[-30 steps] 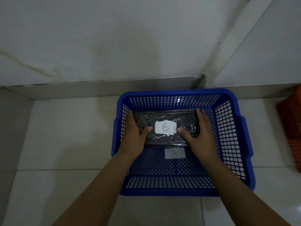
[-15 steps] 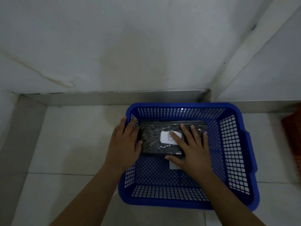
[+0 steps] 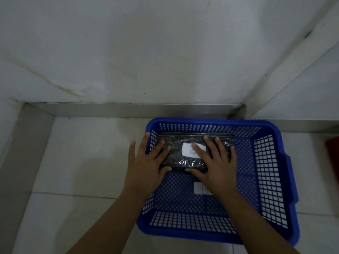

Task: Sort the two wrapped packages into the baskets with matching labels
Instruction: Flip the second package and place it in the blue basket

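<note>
A dark package (image 3: 176, 154) wrapped in clear film lies flat in the far part of the blue mesh basket (image 3: 271, 173). Its white label (image 3: 187, 150) is partly covered by my fingers. A second white label (image 3: 199, 187), marked with a letter that my wrist half hides, sits on the basket floor. My left hand (image 3: 146, 167) rests flat with spread fingers over the basket's left wall and the package's left end. My right hand (image 3: 216, 165) lies flat on top of the package, thumb at its near edge. Only this one package is in view.
The basket stands on pale floor tiles in a corner, close to the skirting (image 3: 128, 110) of a white wall. A sliver of a red-orange basket (image 3: 333, 153) shows at the right edge. Bare tiles stretch to the left of the blue basket.
The package went from being held by its ends to lying on the basket floor. Both hands have flattened onto it. The view shifted left, so the basket now sits further right.
</note>
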